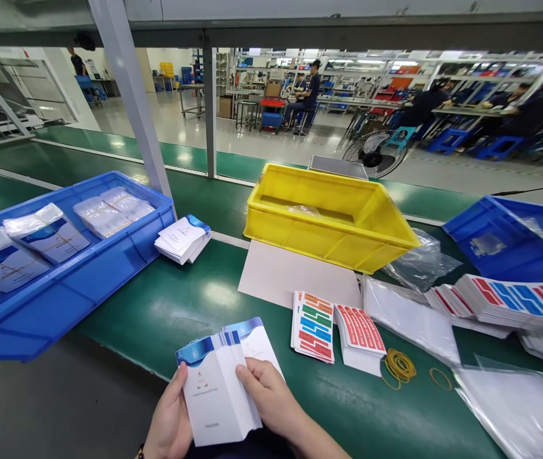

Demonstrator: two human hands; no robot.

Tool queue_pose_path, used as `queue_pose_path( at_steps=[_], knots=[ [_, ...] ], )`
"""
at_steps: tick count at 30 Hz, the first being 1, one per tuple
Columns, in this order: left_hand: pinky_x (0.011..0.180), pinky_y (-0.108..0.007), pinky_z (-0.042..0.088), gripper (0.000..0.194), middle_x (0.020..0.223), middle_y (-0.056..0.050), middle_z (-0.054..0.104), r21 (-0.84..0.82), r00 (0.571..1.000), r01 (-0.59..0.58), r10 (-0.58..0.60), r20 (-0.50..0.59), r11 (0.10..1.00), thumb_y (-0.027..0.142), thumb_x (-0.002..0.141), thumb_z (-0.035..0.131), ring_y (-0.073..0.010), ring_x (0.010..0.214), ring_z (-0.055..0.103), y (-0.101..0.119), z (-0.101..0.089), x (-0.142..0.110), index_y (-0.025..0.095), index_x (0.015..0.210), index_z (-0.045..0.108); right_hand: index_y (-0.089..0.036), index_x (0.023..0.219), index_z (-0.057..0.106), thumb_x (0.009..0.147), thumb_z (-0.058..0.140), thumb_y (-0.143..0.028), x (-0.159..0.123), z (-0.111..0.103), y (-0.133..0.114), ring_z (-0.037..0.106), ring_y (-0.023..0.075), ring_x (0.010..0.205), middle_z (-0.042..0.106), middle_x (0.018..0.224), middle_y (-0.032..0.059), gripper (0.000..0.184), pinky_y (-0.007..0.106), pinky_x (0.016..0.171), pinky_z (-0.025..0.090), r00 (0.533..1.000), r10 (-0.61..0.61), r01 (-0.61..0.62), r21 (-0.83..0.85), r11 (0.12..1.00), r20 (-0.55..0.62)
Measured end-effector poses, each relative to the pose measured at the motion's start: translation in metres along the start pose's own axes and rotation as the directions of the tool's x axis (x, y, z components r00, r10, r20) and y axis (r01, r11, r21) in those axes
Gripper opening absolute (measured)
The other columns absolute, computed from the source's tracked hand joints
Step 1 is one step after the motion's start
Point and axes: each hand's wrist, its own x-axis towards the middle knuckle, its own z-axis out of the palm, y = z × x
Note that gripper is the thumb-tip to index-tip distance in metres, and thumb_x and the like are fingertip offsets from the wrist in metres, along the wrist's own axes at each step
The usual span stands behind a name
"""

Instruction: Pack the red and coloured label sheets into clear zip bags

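Near the table's front edge I hold a fanned stack of white booklets with blue tops [211, 398]. My left hand [173, 408] is closed on its left edge, thumb on the front cover. From the right, my right hand [266, 389] pinches the stepped edges, thumb in front. More of the same booklets [259, 341] show behind the stack; whether they lie on the table or are held I cannot tell. A separate pile of these booklets [184, 237] rests beside the blue bin [128, 233], which holds bundled booklets in clear bags.
A yellow bin [329, 239] stands at the back on pale card [281, 274]. To the right lie coloured sticker sheets [314, 325], red-printed sheets [360, 331], rubber bands [399, 366] and clear bags [410, 315]. Another blue bin [510, 242] sits far right. A post [130, 89] rises behind the left bin.
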Motion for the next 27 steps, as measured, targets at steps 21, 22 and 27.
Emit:
queue_pose_path(
  at_steps=[21, 22, 27],
  knots=[
    [0.095, -0.045, 0.041, 0.036, 0.105, -0.01, 0.07, -0.002, 0.997, -0.064, 0.064, 0.043, 0.998, 0.022, 0.081, 0.056, -0.0307, 0.105, 0.059, -0.004, -0.0046, -0.0011, 0.017, 0.116, 0.057, -0.015, 0.051, 0.049, 0.066, 0.055, -0.063, 0.0017, 0.0, -0.0011, 0.034, 0.0093, 0.049, 0.043, 0.051, -0.0023, 0.051, 0.022, 0.047, 0.025, 0.994, 0.077, -0.074, 0.036, 0.997, -0.083],
    [0.096, -0.045, 0.041, 0.035, 0.104, -0.01, 0.07, -0.019, 0.997, -0.044, 0.045, 0.058, 0.999, 0.022, 0.082, 0.056, -0.0306, 0.105, 0.059, -0.0037, -0.005, -0.0007, 0.017, 0.116, 0.058, -0.015, 0.051, 0.05, 0.065, 0.056, -0.063, 0.0018, 0.0002, -0.0001, 0.034, 0.0091, 0.048, 0.044, 0.05, -0.0024, 0.051, 0.022, 0.047, 0.025, 0.993, 0.082, -0.078, 0.055, 0.995, -0.084],
    [0.096, -0.045, 0.04, 0.031, 0.099, -0.01, 0.072, -0.073, 0.993, 0.014, -0.006, 0.114, 0.997, 0.024, 0.083, 0.052, -0.0305, 0.104, 0.059, -0.0025, -0.0075, 0.0021, 0.016, 0.111, 0.062, -0.013, 0.052, 0.055, 0.062, 0.062, -0.062, 0.0013, 0.0, 0.005, 0.035, 0.008, 0.045, 0.048, 0.047, -0.002, 0.051, 0.021, 0.046, 0.024, 0.994, 0.103, -0.091, 0.224, 0.97, -0.044]
  ],
)
